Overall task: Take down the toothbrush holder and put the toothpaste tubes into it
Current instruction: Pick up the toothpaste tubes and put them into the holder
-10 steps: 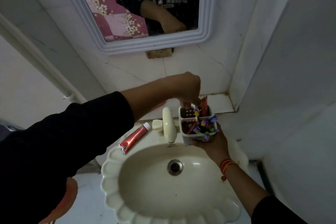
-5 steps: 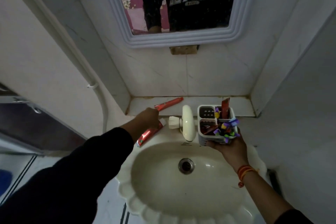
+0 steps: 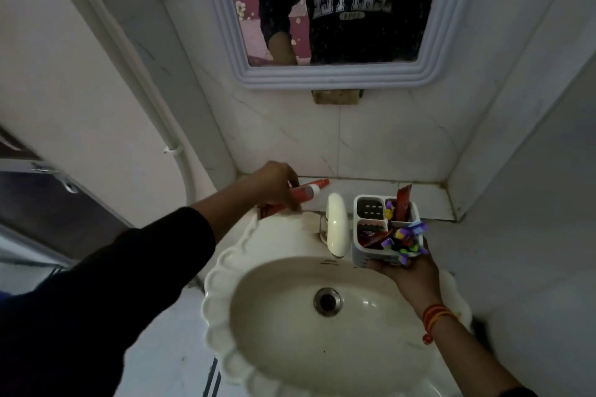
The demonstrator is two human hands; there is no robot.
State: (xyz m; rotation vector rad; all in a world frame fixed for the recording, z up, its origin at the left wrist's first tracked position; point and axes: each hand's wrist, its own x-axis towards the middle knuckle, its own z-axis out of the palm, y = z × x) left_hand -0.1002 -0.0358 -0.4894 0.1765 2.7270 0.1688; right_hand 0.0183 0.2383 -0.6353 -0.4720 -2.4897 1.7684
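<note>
A red toothpaste tube (image 3: 301,196) is gripped by the left hand (image 3: 274,185), whose fingers are curled around its middle at the back left corner of the sink (image 3: 225,271); its white neck and red cap point toward the tiled ledge (image 3: 429,200). A second red tube may lie beneath the hand, though this is hard to tell in the dim light. The white toothbrush holder (image 3: 383,229) is cupped from below by the right hand (image 3: 406,274), held above the basin's right rim just beside the cream tap (image 3: 337,224). In its compartments a red tube (image 3: 403,198) stands upright among purple and multicoloured items. Red threads (image 3: 433,316) are worn on the right wrist. A framed mirror (image 3: 322,74) is mounted on the wall above.
</note>
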